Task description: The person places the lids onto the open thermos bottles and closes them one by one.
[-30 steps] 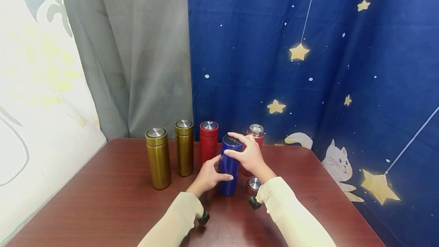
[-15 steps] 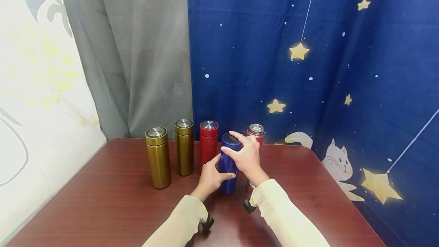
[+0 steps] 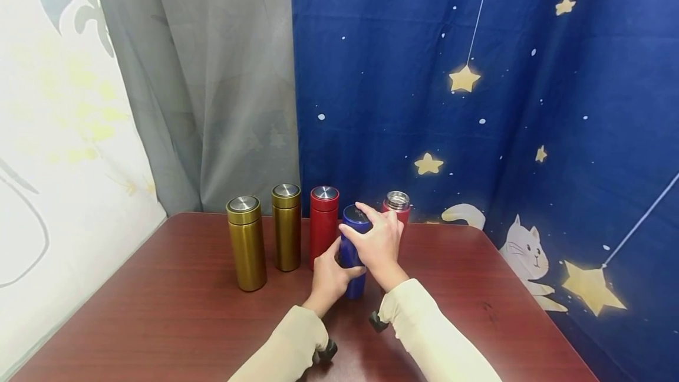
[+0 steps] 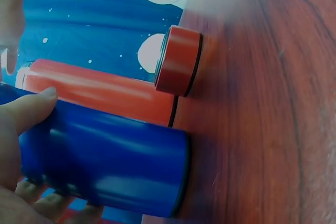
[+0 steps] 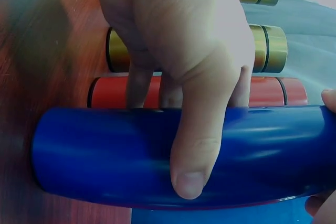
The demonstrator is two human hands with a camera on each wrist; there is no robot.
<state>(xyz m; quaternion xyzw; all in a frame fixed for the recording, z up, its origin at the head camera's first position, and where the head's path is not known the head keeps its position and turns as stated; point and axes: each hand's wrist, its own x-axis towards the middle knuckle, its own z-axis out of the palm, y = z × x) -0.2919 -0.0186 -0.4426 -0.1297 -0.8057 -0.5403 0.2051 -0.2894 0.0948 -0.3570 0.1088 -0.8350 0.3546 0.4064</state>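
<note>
A blue thermos flask point(image 3: 354, 285) with a dark top stands upright on the table. My left hand point(image 3: 330, 279) grips its body from the left, thumb across the near side, as the right wrist view also shows. My right hand point(image 3: 379, 240) holds the flask's top end, thumb and fingers spread around the rim. Behind it stands an uncapped red flask point(image 3: 399, 214), its steel mouth showing. The red lid point(image 4: 179, 61) rests on the table beside that flask in the left wrist view; in the head view my right arm hides it.
A capped red flask point(image 3: 323, 229) stands just left of the blue one. Farther left are two capped gold flasks, one nearer point(image 3: 247, 252) and one farther back point(image 3: 286, 234). Curtains point(image 3: 382, 75) hang behind the reddish-brown table point(image 3: 159, 311).
My right hand has turned slightly around the flask's top, its wrist and forearm swinging left and covering the red lid. My left wrist has shifted a little right. The flask stays upright.
</note>
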